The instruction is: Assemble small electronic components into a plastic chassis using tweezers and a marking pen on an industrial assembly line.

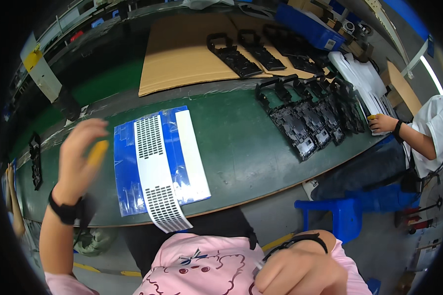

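My left hand (79,155) is raised over the left part of the green table, slightly blurred, with fingers stretched out and a yellow finger cot on the thumb. It looks empty. Beside it lies a blue board (124,172) covered with clear film. Across the board runs a white sheet (155,172) with rows of small black stickers, its lower end hanging over the table edge. A plain white strip (194,157) lies on the board's right side. Close to my body, my right hand (302,270) is closed; a small greyish tip shows at its fingers, too little to name.
Several black plastic frames (300,125) lie at the table's right, more on cardboard (177,54) behind. One black part (36,160) lies far left. A co-worker's hand (383,124) rests at the right end. A blue stool (330,216) stands below the table; a metal post (44,78) rises back left.
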`<act>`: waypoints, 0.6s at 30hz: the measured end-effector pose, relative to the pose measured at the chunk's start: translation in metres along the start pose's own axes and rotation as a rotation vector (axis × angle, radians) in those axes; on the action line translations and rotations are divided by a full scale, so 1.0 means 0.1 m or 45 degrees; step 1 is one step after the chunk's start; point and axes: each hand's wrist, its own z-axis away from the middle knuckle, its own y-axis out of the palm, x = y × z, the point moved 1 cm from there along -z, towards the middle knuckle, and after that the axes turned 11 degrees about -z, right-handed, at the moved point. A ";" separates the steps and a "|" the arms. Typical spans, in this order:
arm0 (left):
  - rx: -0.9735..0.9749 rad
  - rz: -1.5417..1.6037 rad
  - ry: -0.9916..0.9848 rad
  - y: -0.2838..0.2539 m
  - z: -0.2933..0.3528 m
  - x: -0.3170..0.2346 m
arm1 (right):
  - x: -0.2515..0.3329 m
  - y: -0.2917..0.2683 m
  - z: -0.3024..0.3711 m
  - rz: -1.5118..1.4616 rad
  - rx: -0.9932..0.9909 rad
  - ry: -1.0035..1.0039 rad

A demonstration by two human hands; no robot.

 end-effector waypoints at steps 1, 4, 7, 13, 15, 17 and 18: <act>0.023 0.026 0.116 0.20 -0.26 -0.21 | 0.04 -0.06 0.02 -0.020 -0.019 0.003; 0.200 0.024 0.328 0.72 -1.00 -0.63 | 0.14 -0.20 0.05 -0.059 -0.099 0.095; 0.294 -0.110 0.114 1.23 -1.72 -0.67 | 0.15 -0.34 0.10 -0.118 -0.205 -0.117; 0.354 0.038 -0.533 2.27 -3.04 -0.40 | 0.55 -0.85 0.10 -0.641 -0.385 0.376; 0.292 -0.051 -0.509 2.62 -3.11 -0.32 | 0.53 -0.88 0.28 -0.279 -0.660 0.450; 0.144 -0.176 -0.451 2.71 -3.07 -0.14 | 0.28 -1.00 0.43 0.160 -0.686 0.620; 0.146 -0.187 -0.461 2.67 -3.05 -0.08 | 0.25 -1.10 0.55 0.279 -0.647 0.813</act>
